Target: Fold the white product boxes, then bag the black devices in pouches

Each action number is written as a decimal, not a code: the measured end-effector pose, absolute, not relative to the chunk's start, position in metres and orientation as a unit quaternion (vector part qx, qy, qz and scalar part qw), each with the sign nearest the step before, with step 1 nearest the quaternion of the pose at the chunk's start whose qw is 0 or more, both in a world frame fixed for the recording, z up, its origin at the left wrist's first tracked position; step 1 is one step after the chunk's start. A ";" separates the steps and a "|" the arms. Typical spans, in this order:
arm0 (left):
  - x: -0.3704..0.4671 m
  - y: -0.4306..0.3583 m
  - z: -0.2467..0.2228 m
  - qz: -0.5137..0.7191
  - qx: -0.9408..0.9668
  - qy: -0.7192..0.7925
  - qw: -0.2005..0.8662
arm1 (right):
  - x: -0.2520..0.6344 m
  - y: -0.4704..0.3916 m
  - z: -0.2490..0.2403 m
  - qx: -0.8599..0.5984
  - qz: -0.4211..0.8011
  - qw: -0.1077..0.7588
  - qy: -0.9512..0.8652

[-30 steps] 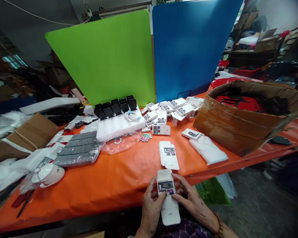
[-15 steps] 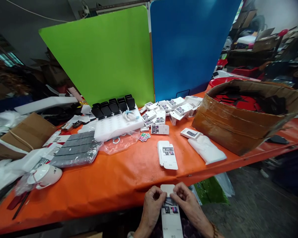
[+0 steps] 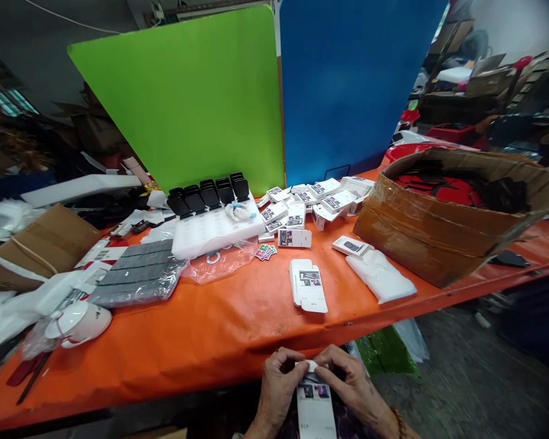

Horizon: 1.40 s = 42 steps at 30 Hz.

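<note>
A white printed carton (image 3: 316,408) hangs below the table's front edge, small pictures on its face. My left hand (image 3: 277,387) pinches the left side of its top flap (image 3: 312,366). On the flap's right side, the thumb and fingers of my right hand (image 3: 350,381) are closed too. The flap is bent over between both thumbs, and the fingertips partly hide it. Just beyond my hands, a short stack of flat white cartons (image 3: 308,286) lies on the orange table cover (image 3: 238,323).
Behind lie piled small white boxes (image 3: 297,213) and a foam block (image 3: 217,231) with black plates (image 3: 208,194). A big cardboard box (image 3: 421,225) stands right, beside a white foam pouch (image 3: 382,277). At left are a grey wrapped pack (image 3: 139,274) and a white cup (image 3: 85,323).
The carton's top flap stood upright before and is now folded down. My fingers have drawn in over it, and my right hand has moved slightly lower.
</note>
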<state>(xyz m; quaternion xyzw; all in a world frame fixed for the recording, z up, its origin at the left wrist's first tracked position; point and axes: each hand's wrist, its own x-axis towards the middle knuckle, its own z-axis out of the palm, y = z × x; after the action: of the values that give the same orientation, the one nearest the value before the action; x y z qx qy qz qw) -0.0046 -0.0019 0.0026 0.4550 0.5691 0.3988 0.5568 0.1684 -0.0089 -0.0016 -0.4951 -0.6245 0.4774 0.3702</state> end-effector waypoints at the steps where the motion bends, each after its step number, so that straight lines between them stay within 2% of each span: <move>1: -0.003 -0.002 0.003 0.404 0.438 0.570 0.566 | 0.168 -0.008 -0.001 -0.503 0.480 0.371 -0.615; 10: 0.000 0.009 0.011 0.388 0.421 0.566 0.593 | 0.163 0.008 0.003 -0.485 0.640 0.386 -0.454; 22: -0.007 -0.004 -0.016 0.371 0.413 0.516 0.652 | 0.171 -0.010 -0.002 -0.476 0.628 0.342 -0.512; 32: -0.004 -0.011 -0.027 0.393 0.335 0.492 0.701 | 0.164 -0.018 -0.017 -0.507 0.648 0.358 -0.441; 38: -0.001 -0.006 -0.023 0.403 0.330 0.471 0.712 | 0.169 -0.008 -0.002 -0.495 0.651 0.321 -0.477; 42: 0.001 0.014 0.002 0.450 0.353 0.490 0.658 | 0.183 0.035 0.032 -0.475 0.630 0.271 -0.552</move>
<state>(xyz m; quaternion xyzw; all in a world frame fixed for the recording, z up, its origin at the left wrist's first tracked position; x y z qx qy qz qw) 0.0011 0.0136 0.0017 0.3530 0.4903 0.4501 0.6576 0.1828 0.0349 0.0318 -0.4746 -0.5517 0.6303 0.2706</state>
